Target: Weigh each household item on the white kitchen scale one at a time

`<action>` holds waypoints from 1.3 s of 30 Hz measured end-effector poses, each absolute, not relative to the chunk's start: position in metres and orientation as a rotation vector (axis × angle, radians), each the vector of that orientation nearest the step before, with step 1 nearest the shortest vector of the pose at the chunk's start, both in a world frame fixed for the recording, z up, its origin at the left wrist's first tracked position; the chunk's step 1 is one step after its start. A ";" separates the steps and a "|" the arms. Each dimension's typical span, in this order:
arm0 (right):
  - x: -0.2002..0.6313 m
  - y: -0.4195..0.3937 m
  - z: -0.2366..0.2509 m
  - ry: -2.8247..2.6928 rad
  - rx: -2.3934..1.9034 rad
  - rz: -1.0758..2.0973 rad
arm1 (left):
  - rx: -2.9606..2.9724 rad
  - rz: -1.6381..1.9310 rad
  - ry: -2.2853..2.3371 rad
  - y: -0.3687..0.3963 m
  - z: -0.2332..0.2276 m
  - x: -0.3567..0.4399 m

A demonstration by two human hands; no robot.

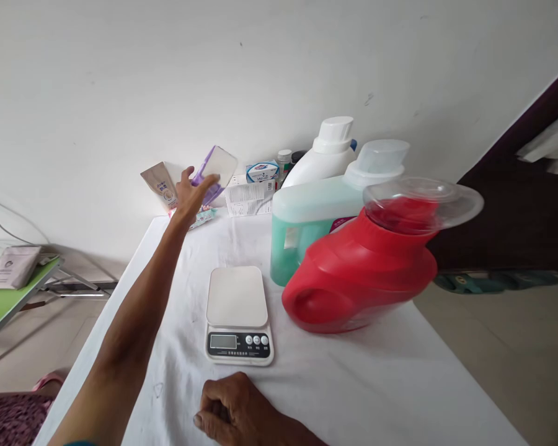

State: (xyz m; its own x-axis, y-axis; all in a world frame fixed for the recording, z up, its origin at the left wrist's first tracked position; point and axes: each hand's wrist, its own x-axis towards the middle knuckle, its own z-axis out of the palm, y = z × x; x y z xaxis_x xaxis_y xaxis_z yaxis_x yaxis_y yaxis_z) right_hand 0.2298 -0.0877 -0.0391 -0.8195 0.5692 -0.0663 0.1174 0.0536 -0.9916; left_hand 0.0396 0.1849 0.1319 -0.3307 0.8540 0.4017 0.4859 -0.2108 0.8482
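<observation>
i inspect by the head camera. principal risk: the clear plastic container with a purple rim (pixel 221 162) is tilted and could slip from the left hand (pixel 189 197), since i judge the hold to bear on one side only. secondary risk: a low sweep could topple the tan paper pouch (pixel 162 183) or shift the white printed cardboard carton (pixel 248 198), both close by.

position: the container sits between thumb and fingers, most of its body projecting past the grip. contact with the carton: i cannot tell.

grip: the left hand pinches the container near its rim; the far-side contact is hidden. the right hand (pixel 232 406) is loosely curled, nothing visible in it, near the flat white digital scale (pixel 237 300) on the white tablecloth (pixel 325 384).
</observation>
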 end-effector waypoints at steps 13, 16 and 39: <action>0.230 -0.085 -0.025 -1.955 -0.602 1.745 | 2.349 1.034 1.588 -0.023 0.039 0.045; 0.230 -0.086 -0.025 -1.956 -0.590 1.747 | 2.416 1.007 1.560 -0.020 0.029 0.048; 0.229 -0.086 -0.030 -1.975 -0.548 1.685 | 1.244 1.647 1.672 0.004 -0.029 0.012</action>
State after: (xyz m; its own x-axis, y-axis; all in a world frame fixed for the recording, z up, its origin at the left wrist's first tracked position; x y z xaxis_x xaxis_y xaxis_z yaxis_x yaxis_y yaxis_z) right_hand 0.2293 -0.0859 -0.0298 -0.8027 0.5875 0.1024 -0.0087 0.1600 -0.9871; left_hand 0.0121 0.0037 -0.0286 -0.4710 0.8448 0.2540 0.2665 -0.1382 0.9539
